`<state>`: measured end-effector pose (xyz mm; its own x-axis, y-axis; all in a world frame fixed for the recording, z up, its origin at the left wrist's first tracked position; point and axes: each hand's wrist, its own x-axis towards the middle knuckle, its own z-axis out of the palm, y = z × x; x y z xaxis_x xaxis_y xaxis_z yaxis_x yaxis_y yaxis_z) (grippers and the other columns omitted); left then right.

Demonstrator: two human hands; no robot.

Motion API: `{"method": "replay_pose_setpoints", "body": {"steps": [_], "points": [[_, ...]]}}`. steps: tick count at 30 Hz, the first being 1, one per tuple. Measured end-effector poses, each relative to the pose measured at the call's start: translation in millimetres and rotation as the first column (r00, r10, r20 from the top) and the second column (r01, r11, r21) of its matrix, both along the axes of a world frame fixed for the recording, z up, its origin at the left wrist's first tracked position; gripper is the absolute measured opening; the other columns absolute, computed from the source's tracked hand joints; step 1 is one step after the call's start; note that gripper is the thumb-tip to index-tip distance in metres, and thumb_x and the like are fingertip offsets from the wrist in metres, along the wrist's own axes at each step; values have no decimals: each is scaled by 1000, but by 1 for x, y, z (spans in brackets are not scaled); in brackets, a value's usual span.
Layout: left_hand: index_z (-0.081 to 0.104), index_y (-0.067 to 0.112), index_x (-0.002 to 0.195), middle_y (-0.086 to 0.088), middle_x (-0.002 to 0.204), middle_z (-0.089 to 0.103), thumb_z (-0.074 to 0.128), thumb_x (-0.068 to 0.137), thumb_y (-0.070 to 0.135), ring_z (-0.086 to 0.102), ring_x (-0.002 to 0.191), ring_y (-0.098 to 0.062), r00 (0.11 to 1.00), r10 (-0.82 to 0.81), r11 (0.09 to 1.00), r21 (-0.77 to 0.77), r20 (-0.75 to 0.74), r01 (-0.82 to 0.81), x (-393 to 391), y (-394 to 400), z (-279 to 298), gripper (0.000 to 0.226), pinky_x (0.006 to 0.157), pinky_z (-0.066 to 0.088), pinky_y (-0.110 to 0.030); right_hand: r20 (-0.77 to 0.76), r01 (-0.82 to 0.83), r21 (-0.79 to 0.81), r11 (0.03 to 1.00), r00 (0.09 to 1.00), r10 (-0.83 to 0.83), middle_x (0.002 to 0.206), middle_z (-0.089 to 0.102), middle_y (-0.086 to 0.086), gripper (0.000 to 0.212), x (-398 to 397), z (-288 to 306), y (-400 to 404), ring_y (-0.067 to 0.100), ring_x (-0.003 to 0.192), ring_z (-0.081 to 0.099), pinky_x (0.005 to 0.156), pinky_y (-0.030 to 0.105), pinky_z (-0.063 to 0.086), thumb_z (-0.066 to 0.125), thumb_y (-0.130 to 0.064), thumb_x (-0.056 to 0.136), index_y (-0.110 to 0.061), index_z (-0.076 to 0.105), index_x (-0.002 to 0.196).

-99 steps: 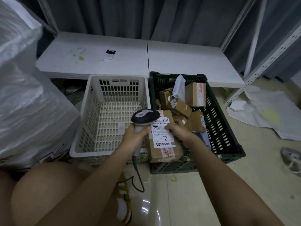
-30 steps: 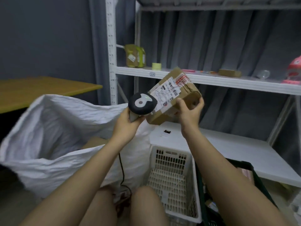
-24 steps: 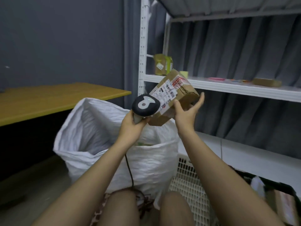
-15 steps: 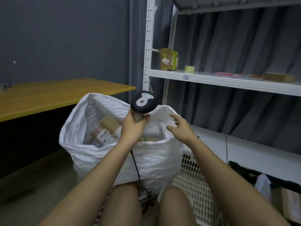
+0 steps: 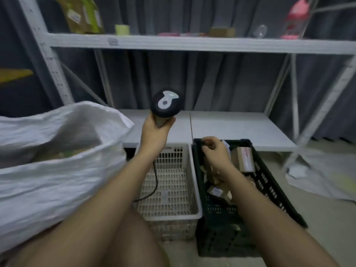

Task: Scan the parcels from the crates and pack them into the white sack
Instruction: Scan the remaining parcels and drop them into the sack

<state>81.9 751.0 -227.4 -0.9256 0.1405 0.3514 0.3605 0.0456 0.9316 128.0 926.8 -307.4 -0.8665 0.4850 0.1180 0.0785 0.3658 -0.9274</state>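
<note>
- The left hand [image 5: 155,130] grips the handle of a barcode scanner [image 5: 166,104], fingers curled round it, the dark head raised above the fist and its cable [image 5: 154,182] hanging down over the white crate [image 5: 169,182].
- The right hand [image 5: 213,151] reaches over the far left corner of the dark green crate [image 5: 269,182]. Its fingers are curled, but motion blur hides whether they pinch anything.
- The parcels lie in the green crate, just below and to the right of the right hand: one brown parcel [image 5: 244,158] with a pale label beside the wrist, smaller boxes [image 5: 216,190] under the forearm, partly hidden by it.
- The white sack [image 5: 57,170] stands well to the left of the left hand, its mouth open, with brown shapes inside too blurred to name.
- The two crates sit side by side, walls touching, beneath the edge of the low white shelf [image 5: 231,128]; open air lies between the two hands.
- The sack's left side and the green crate's near end are cut off or hidden by the arms and legs.
</note>
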Motion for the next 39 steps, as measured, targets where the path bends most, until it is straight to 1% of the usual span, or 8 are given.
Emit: {"method": "replay_pose_setpoints", "body": {"steps": [3,7,10,15,22,25,33,39], "points": [[48,16,133,5,118,58,65,89,16,53,108,-10,990,-112,993,-26,81,115,2,45,-34,48,90,42,-22,83,110,-61,992,991,-105,100,59,-3,21,13,-44,40,13,83,57,65,17,48,52,-8,97,-14,59,117],[49,14,131,5,115,58,66,87,13,54,107,-10,939,-223,971,-29,262,239,3,85,-93,47,82,42,-15,195,193,-63,979,965,-177,95,59,5,10,25,-111,81,20,91,55,70,13,45,54,1,95,-4,59,101],[51,16,125,4,111,60,67,86,9,57,109,-13,896,-258,959,-14,363,282,-2,100,-141,43,76,46,-8,328,227,-35,973,922,-203,104,66,15,14,26,-162,104,31,92,59,81,39,48,56,1,92,-10,60,97],[49,19,126,2,117,59,68,85,9,57,112,-16,856,-245,948,-71,456,309,-22,111,-198,46,98,47,-32,443,241,45,969,865,-236,115,62,22,23,1,-217,126,38,104,56,81,38,45,56,1,91,5,60,113],[60,16,119,-1,96,68,69,86,18,64,80,-7,757,-154,970,-51,635,240,-48,114,-252,34,66,52,-10,467,233,186,955,834,-294,134,51,17,47,-68,-262,151,39,116,52,92,41,45,63,-28,90,-9,51,131],[61,22,106,2,84,67,68,87,20,62,65,1,711,-152,971,-31,687,238,-58,116,-269,21,62,51,-13,396,251,263,931,852,-342,147,35,11,65,-99,-269,163,33,131,39,104,41,34,66,-36,87,-13,38,141],[60,25,111,2,87,67,67,87,20,63,73,-7,659,-156,978,20,736,209,-74,117,-286,25,63,52,-16,586,-18,571,821,709,-392,146,32,18,74,-137,-282,193,41,130,33,104,42,29,66,-23,87,-8,25,147],[57,37,102,4,99,69,68,87,21,65,89,-11,676,-162,980,34,719,198,-68,109,-280,24,74,53,-19,447,11,570,822,835,-320,134,42,19,71,-97,-279,179,39,120,45,90,43,42,74,-26,79,-3,39,136]]}}
